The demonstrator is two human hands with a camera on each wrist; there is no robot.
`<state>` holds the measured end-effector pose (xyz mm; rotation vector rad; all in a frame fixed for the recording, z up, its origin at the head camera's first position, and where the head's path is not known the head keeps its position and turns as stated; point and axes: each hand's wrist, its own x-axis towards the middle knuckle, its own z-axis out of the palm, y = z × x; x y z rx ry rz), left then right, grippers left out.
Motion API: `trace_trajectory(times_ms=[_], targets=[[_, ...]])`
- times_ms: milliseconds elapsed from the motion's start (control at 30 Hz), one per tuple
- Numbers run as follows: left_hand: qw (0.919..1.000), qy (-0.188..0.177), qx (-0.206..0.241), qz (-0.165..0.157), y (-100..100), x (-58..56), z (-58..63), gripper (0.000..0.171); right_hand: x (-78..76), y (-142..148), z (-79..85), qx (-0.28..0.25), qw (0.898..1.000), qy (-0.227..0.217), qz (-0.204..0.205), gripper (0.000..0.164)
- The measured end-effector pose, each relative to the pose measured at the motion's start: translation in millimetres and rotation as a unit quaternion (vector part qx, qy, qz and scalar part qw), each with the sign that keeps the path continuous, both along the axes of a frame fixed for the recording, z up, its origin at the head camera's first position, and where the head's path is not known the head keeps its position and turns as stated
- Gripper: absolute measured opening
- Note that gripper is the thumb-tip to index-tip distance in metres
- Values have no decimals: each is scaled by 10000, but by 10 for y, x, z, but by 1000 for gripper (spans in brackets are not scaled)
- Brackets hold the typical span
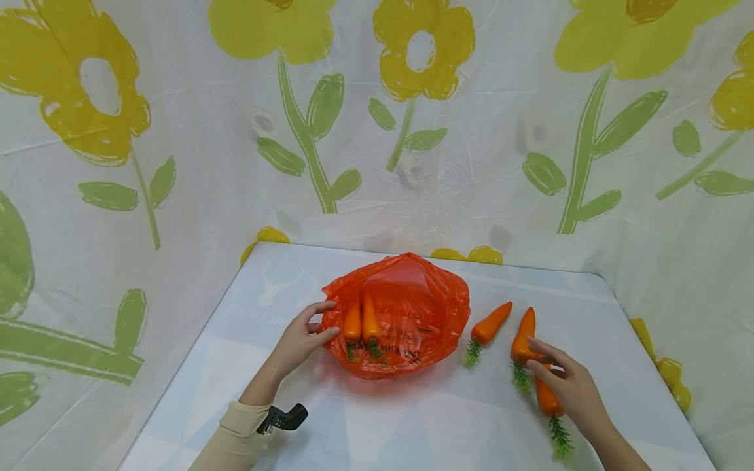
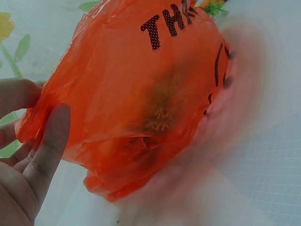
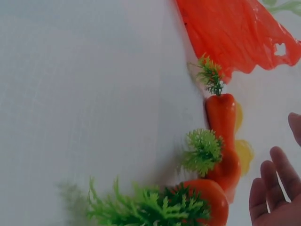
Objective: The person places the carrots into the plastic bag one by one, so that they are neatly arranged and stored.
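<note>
A red plastic bag (image 1: 432, 307) lies with its mouth spread wide, black lettering on its film. Two orange toy carrots (image 1: 370, 317) with green tops are inside it, near the left side. My left hand (image 1: 303, 337) pinches the bag's left edge; in the left wrist view the thumb (image 2: 55, 136) presses the film against the fingers. To the bag's right lie three more carrots. My right hand (image 1: 568, 383) hovers over the two rightmost, the upper carrot (image 1: 523, 337) and the lower carrot (image 1: 549, 398), its fingers loosely bent. In the right wrist view its fingers (image 3: 277, 181) are spread, holding nothing.
Nearest the bag on its right lies the third loose carrot (image 1: 491, 325), its green top toward me. All rest on a pale patterned table (image 1: 448, 425). A flower-printed curtain (image 1: 471, 176) hangs around the table's back and sides. A black device (image 1: 285, 417) is on the left wrist.
</note>
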<state>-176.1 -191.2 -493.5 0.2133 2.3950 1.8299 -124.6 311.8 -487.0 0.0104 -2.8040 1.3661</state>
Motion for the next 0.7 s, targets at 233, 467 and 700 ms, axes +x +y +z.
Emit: trace_trajectory(times_ms=[233, 467, 700], targets=[[10000, 25, 17, -18, -1, -1, -11, 56, 66, 69, -53, 170, 9998, -56, -123, 53], [10000, -11, 33, 18, 12, 1, -10, 57, 94, 135, -61, 321, 9962, -742, -311, 64], [10000, -16, 95, -3, 20, 3, -21, 56, 117, 192, -41, 179, 9854, -1559, -653, 78]])
